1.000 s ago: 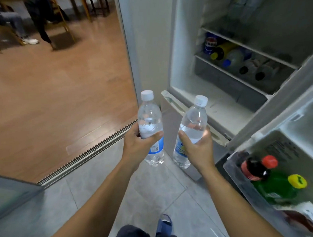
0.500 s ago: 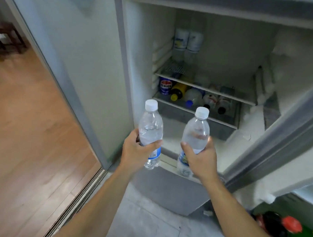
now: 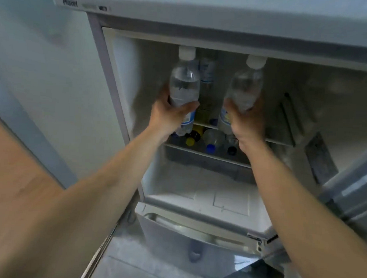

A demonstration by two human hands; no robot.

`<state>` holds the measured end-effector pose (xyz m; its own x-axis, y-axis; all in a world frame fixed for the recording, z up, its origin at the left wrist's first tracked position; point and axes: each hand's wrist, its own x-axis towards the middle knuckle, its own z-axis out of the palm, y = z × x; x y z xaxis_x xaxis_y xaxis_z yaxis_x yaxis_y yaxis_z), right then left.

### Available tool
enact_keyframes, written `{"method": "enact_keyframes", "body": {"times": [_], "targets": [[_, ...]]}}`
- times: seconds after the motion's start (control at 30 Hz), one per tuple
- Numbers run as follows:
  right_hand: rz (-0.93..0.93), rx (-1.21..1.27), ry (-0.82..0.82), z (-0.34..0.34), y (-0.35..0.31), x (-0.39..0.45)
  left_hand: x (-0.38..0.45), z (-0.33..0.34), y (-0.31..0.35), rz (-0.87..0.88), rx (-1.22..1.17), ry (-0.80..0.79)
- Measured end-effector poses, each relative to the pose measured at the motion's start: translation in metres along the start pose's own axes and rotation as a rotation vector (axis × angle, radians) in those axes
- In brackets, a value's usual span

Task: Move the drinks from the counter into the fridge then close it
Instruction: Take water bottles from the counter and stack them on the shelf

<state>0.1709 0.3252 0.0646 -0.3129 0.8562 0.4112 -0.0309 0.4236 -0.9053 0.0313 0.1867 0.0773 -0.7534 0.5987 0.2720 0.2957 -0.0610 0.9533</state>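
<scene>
1. Inside the open fridge (image 3: 121, 106), at upper-shelf height: two clear water bottles with white caps are held upright, one in each hand.
2. Left hand (image 3: 169, 115): fingers are wrapped round the lower body of the left water bottle (image 3: 184, 84); its cap sits just under the compartment ceiling.
3. Right hand (image 3: 245, 122): fingers are clamped round the lower body of the right water bottle (image 3: 244, 89), which is tilted slightly rightward.
4. Upper shelf (image 3: 281, 142): another standing bottle is seen behind, between the two held ones; the view is blurred.
5. Lower shelf (image 3: 207, 155): several bottles are laid on their sides, caps outward, yellow and blue among them.
6. Risk, judged: with little headroom, a cap could be caught on the ceiling and a bottle jarred loose.
7. Risk, judged: the standing bottle could be knocked over if either held bottle is pushed in crookedly.
8. Remaining: both bottles unplaced, door not yet closed.
</scene>
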Motion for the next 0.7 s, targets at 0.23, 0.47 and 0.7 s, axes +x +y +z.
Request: {"method": "enact_keyframes", "body": {"times": [0.23,0.47,0.7], "targets": [[0.093,0.018,-0.125,0.027,0.031,0.069,0.075,0.036,-0.019,0.065,0.034,0.014],[0.088,-0.036,-0.142,0.064,0.031,0.110,0.138,0.059,-0.040,0.070,0.073,0.101],[0.166,-0.019,-0.160,0.098,0.032,0.132,0.162,0.068,-0.040,0.075,0.196,0.066]]}}
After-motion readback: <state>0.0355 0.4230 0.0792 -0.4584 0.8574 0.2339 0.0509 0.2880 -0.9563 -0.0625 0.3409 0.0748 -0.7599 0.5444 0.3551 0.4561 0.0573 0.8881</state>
